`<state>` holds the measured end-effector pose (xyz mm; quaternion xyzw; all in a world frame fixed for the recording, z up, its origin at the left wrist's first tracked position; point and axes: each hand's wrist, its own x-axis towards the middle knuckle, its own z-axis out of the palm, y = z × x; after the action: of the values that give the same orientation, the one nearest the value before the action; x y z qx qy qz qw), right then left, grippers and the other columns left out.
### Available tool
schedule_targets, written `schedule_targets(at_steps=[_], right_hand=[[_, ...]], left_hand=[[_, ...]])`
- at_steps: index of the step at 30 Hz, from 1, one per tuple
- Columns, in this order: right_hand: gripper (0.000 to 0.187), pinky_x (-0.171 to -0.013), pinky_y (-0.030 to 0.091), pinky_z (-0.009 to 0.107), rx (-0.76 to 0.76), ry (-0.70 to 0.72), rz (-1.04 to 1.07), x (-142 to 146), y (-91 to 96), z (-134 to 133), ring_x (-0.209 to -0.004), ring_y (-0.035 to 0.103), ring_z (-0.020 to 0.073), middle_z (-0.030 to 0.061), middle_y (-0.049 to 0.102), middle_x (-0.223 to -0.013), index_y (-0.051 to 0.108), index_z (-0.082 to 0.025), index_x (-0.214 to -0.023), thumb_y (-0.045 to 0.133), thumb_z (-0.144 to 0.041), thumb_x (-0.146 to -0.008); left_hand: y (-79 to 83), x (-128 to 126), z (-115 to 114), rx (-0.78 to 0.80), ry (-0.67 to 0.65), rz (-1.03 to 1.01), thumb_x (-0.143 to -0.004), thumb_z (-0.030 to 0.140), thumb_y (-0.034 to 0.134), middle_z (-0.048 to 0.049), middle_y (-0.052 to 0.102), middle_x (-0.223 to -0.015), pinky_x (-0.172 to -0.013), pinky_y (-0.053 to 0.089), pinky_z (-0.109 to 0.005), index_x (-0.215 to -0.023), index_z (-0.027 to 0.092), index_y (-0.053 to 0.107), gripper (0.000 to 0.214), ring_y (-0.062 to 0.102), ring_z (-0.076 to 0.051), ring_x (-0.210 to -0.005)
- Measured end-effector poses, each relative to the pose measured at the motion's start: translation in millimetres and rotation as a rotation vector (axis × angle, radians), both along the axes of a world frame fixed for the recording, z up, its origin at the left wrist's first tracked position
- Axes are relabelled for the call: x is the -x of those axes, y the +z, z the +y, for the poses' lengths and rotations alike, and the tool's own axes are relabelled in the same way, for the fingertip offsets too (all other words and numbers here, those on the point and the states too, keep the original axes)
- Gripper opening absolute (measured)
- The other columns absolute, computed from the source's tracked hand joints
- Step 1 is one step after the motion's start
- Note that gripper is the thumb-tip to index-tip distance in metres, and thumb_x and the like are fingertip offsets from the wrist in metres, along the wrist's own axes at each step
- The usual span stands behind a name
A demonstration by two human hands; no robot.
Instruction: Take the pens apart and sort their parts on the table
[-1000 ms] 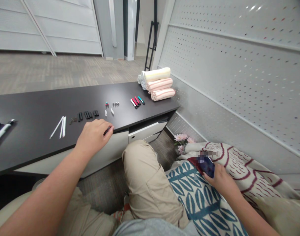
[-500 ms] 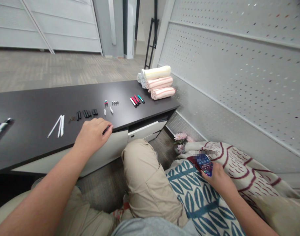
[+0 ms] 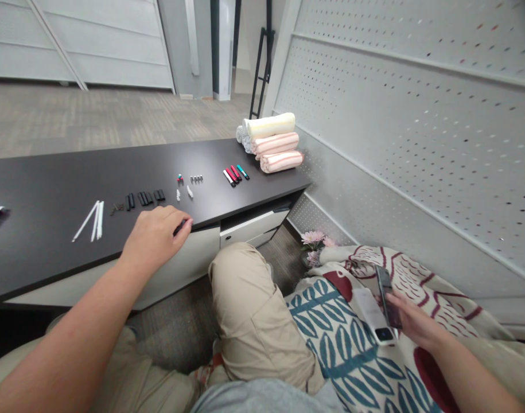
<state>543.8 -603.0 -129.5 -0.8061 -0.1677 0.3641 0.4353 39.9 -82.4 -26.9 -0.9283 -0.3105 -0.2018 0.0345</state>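
My left hand (image 3: pixel 155 236) rests at the front edge of the dark tabletop, fingers curled round a small black object (image 3: pixel 179 228) that is mostly hidden. Low on the right, my right hand (image 3: pixel 411 320) grips a dark smartphone (image 3: pixel 389 298), tilted nearly on edge above the couch. Just beside it, a white phone (image 3: pixel 371 312) lies face down on the leaf-patterned cushion (image 3: pixel 331 321). Beyond my left hand sit several black pieces (image 3: pixel 145 198), small brown bits (image 3: pixel 117 208) and white sticks (image 3: pixel 90 221).
Farther along the tabletop (image 3: pixel 94 172) lie small silver pieces (image 3: pixel 197 178), white bits (image 3: pixel 190 192) and several markers (image 3: pixel 235 174). Rolled towels (image 3: pixel 275 143) are stacked at its right end. A perforated white panel (image 3: pixel 395 143) borders the right, with pink flowers (image 3: pixel 312 238) below.
My right hand has moved right and turned the dark phone from screen-up to nearly edge-on. The white phone now shows on the cushion. My left hand keeps its grip; the view has shifted slightly.
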Motion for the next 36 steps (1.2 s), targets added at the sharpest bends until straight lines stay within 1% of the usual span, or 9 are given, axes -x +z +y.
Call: schedule_targets(at_steps=[2,5,8,11,14,16,22,31,36], right_hand=[[0.049,-0.086,0.062,0.049,-0.027,-0.045,0.133,-3,1.2,-14,-0.101,0.076,0.0359,0.0131,0.080,-0.109,0.071,-0.025,-0.114,0.064,-0.064,-0.086],[0.056,-0.096,0.060,0.052,-0.044,-0.046,0.223,2,4.6,-25,-0.116,0.071,0.0376,0.0132,0.075,-0.126,0.069,-0.027,-0.128,0.066,-0.062,-0.084],[0.068,-0.096,0.060,0.053,-0.016,-0.019,0.294,13,10.3,-27,-0.124,0.067,0.0369,0.0104,0.069,-0.139,0.056,-0.035,-0.145,0.074,-0.050,-0.082],[0.082,-0.100,0.059,0.054,-0.018,0.019,0.411,25,14.3,-27,-0.128,0.065,0.0349,0.0065,0.063,-0.146,0.046,-0.041,-0.152,0.082,-0.036,-0.078],[0.089,-0.104,0.057,0.054,-0.022,0.019,0.508,32,14.5,-26,-0.127,0.065,0.0309,0.0021,0.062,-0.147,0.043,-0.045,-0.151,0.085,-0.023,-0.076],[0.090,-0.105,0.058,0.053,-0.019,0.014,0.529,36,13.4,-24,-0.125,0.067,0.0289,0.0010,0.063,-0.146,0.044,-0.045,-0.150,0.086,-0.019,-0.075],[0.090,-0.097,0.063,0.046,-0.058,-0.009,0.507,41,7.9,-17,-0.122,0.068,0.0268,0.0010,0.062,-0.145,0.045,-0.045,-0.147,0.089,-0.018,-0.074],[0.113,-0.098,0.064,0.046,-0.036,-0.040,0.547,41,-3.1,-19,-0.121,0.069,0.0282,0.0000,0.054,-0.155,0.029,-0.051,-0.158,0.089,-0.014,-0.071],[0.108,-0.092,0.066,0.041,-0.036,-0.008,0.562,41,-4.1,-14,-0.119,0.069,0.0258,-0.0021,0.058,-0.151,0.029,-0.051,-0.157,0.089,-0.018,-0.073]], left_hand=[[0.0,0,0,0.001,0.002,0.003,-0.103,0.038,0.043,-0.0089,0.074,-0.101,-0.082,0.041,-0.041,-0.101,0.020,0.070,0.032,0.064,-0.028,-0.095],[0.0,0,0,-0.007,0.009,0.008,-0.104,0.037,0.043,-0.0085,0.074,-0.101,-0.082,0.040,-0.039,-0.102,0.020,0.070,0.032,0.063,-0.027,-0.094],[0.6,-1,-1,-0.017,0.012,0.017,-0.104,0.036,0.045,-0.0086,0.073,-0.101,-0.082,0.038,-0.038,-0.102,0.018,0.070,0.031,0.061,-0.026,-0.093],[1.6,-2,-1,-0.012,0.006,0.022,-0.104,0.036,0.046,-0.0089,0.072,-0.101,-0.082,0.037,-0.037,-0.103,0.016,0.070,0.031,0.060,-0.026,-0.092],[2.2,-2,-2,-0.034,0.007,0.023,-0.104,0.036,0.046,-0.0081,0.073,-0.101,-0.081,0.036,-0.037,-0.104,0.017,0.070,0.030,0.060,-0.026,-0.092],[2.3,-2,-3,-0.049,0.009,0.022,-0.104,0.036,0.046,-0.0075,0.073,-0.101,-0.080,0.036,-0.038,-0.104,0.018,0.069,0.030,0.060,-0.027,-0.093],[1.8,-1,-4,-0.049,0.024,0.022,-0.104,0.037,0.044,-0.0082,0.073,-0.101,-0.080,0.036,-0.039,-0.103,0.019,0.069,0.031,0.061,-0.027,-0.094],[1.2,-2,-3,-0.045,0.032,0.037,-0.105,0.039,0.042,-0.0083,0.073,-0.102,-0.081,0.037,-0.039,-0.104,0.019,0.069,0.033,0.061,-0.027,-0.095],[1.2,-2,-2,-0.022,0.028,0.039,-0.105,0.038,0.043,-0.0088,0.074,-0.103,-0.083,0.038,-0.039,-0.103,0.018,0.069,0.033,0.061,-0.027,-0.095]])
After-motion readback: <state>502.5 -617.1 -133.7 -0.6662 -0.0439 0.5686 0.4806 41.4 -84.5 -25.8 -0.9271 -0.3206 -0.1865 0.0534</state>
